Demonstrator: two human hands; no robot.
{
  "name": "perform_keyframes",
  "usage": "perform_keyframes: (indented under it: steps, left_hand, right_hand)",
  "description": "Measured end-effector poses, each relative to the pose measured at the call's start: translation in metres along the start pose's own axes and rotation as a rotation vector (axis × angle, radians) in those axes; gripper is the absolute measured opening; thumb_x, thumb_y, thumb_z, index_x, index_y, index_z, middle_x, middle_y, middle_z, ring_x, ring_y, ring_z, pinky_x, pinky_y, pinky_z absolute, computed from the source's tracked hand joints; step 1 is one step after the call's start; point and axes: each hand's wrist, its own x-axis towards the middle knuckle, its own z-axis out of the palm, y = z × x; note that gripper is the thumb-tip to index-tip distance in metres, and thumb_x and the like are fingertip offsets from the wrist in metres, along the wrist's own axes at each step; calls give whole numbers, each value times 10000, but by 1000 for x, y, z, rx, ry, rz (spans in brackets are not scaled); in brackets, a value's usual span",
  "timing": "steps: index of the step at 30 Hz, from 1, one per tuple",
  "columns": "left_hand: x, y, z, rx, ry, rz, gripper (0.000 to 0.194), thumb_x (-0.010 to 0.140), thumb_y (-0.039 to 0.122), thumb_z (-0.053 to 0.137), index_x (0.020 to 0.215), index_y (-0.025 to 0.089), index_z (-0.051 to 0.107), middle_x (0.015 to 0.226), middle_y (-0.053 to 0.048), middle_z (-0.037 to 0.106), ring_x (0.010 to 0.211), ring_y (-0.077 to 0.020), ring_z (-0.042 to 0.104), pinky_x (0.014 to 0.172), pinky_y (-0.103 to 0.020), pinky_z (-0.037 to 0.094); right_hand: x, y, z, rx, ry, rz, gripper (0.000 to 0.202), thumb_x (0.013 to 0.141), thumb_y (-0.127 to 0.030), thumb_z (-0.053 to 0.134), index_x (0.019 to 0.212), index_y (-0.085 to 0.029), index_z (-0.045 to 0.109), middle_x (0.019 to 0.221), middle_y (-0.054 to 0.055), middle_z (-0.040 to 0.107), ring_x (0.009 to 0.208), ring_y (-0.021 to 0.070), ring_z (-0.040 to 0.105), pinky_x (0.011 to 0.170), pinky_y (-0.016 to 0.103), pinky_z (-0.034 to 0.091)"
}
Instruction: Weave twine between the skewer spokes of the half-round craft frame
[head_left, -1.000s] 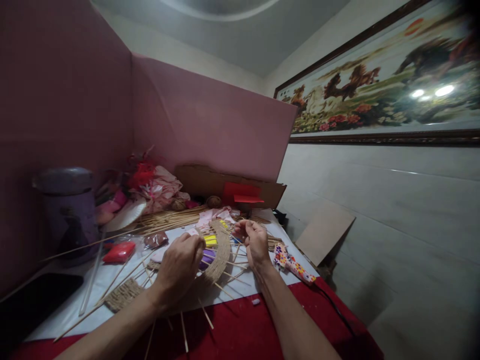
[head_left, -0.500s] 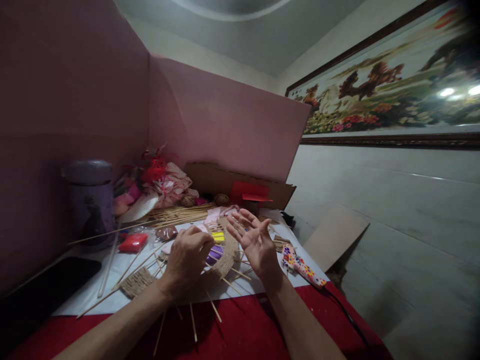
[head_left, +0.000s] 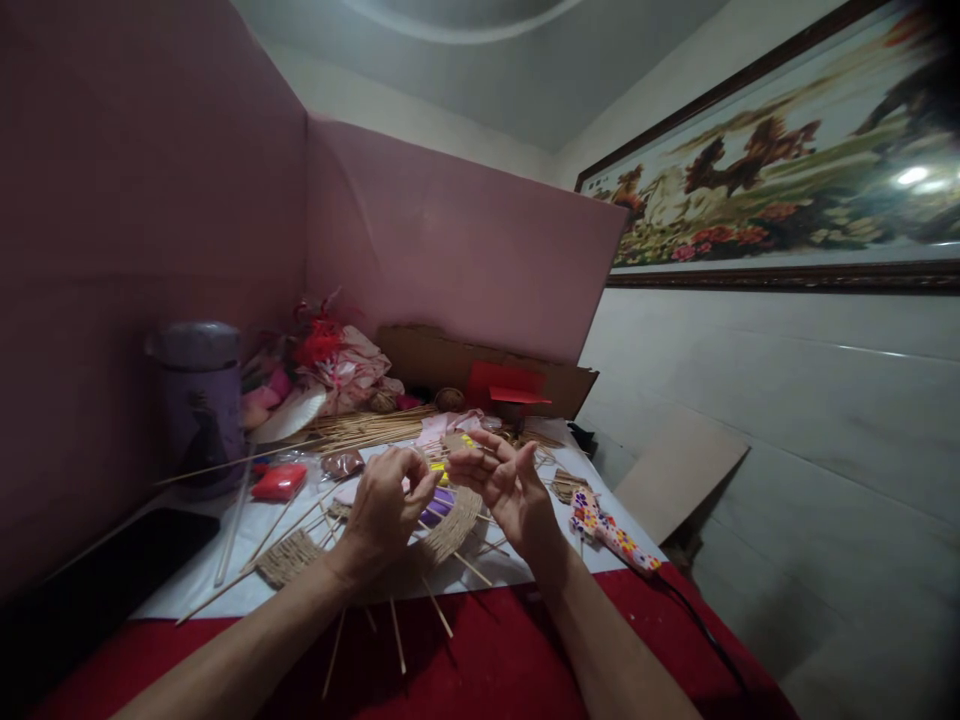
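My left hand (head_left: 390, 505) is closed in a pinch above a ring of brown twine woven over thin sticks (head_left: 454, 530). What lies between its fingertips, if anything, is too small to make out. Palm turned up, my right hand (head_left: 514, 495) is open over the ring's right side, its fingers stretched toward the left hand. Bare stick ends (head_left: 439, 605) poke outward from the ring. Inside it show a purple packet (head_left: 436, 507) and a yellow piece (head_left: 439, 470), partly covered by my hands. A woven twine section (head_left: 289, 560) sits left of my left wrist.
A flower-patterned glue gun (head_left: 611, 535) with a black cord lies at right. On the left are a dark phone (head_left: 139, 560), a purple tumbler (head_left: 202, 420), a clear stick (head_left: 234, 525) and a red packet (head_left: 279, 482). Bundled sticks (head_left: 367, 430) and cardboard (head_left: 420, 350) lie behind.
My right hand's fingers have tilted in toward my left hand, and the gap between the hands is smaller. The whole view has shifted slightly, so things appear a little farther right.
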Motion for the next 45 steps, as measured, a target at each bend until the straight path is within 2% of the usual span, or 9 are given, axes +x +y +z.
perform_keyframes:
  steps: [5, 14, 25, 28, 31, 34, 37, 40, 45]
  left_hand:
    - [1, 2, -3, -121, -9, -86, 120, 790, 283, 586, 858, 184, 600, 778, -36, 631, 739, -184, 552, 722, -336, 402]
    - [7, 4, -8, -528, -232, -283, 251, 815, 319, 511, 641, 156, 586, 609, -4, 583, 602, -126, 515, 613, -253, 392]
    - [10, 2, -11, -834, -310, -542, 190, 717, 296, 607, 605, 148, 567, 513, 23, 561, 509, -90, 452, 535, -222, 338]
    - [10, 2, -11, -855, -321, -587, 188, 697, 292, 614, 596, 149, 545, 488, 29, 541, 491, -87, 432, 513, -219, 320]
    - [9, 2, -9, -844, -333, -576, 195, 710, 314, 595, 623, 155, 522, 500, 38, 520, 487, -87, 416, 499, -219, 307]
    - [8, 3, -6, -764, -308, -490, 217, 756, 319, 531, 613, 168, 470, 519, 58, 445, 496, -82, 374, 492, -216, 289]
    - [7, 3, -5, -669, -270, -399, 257, 818, 325, 442, 607, 182, 407, 558, 66, 363, 520, -83, 320, 487, -214, 262]
    - [6, 2, -4, -619, -269, -370, 287, 850, 352, 388, 612, 191, 375, 577, 64, 327, 523, -87, 296, 476, -215, 248]
    - [7, -4, -3, -472, -242, -376, 373, 864, 408, 331, 552, 205, 335, 507, 68, 298, 464, -87, 273, 448, -221, 249]
  right_hand:
    - [-1, 3, 0, -22, -69, -1, 642, 778, -700, 385, 1125, -180, 526, 967, 116, 677, 978, 247, 614, 937, 439, 401]
    - [0, 12, -4, -120, -167, -84, 622, 799, -655, 419, 1175, -164, 488, 991, 121, 674, 983, 252, 601, 929, 437, 386]
    - [-4, 15, -7, -326, -146, -149, 545, 830, -600, 428, 1176, -187, 507, 967, 100, 686, 967, 243, 604, 933, 430, 369]
    - [-4, 14, -6, -229, -156, -110, 550, 828, -616, 415, 1153, -187, 530, 936, 100, 693, 938, 244, 615, 924, 439, 377]
    - [-3, 11, -4, -51, -158, -28, 564, 837, -634, 364, 1105, -182, 567, 926, 104, 692, 912, 240, 622, 903, 433, 397]
    - [0, 8, -6, 25, -63, -55, 509, 802, -612, 475, 1045, -184, 606, 899, 82, 684, 854, 204, 616, 842, 369, 433]
    - [5, 10, -13, -7, 81, -132, 364, 692, -446, 709, 949, -199, 636, 726, 1, 636, 666, 123, 564, 683, 253, 435]
    - [10, 15, -18, -79, 185, -142, 267, 596, -269, 801, 797, -191, 643, 597, -48, 569, 545, 79, 494, 577, 208, 380]
    - [11, 20, -21, -158, 220, -72, 231, 592, -286, 795, 717, -163, 646, 569, -27, 591, 527, 93, 509, 553, 223, 372]
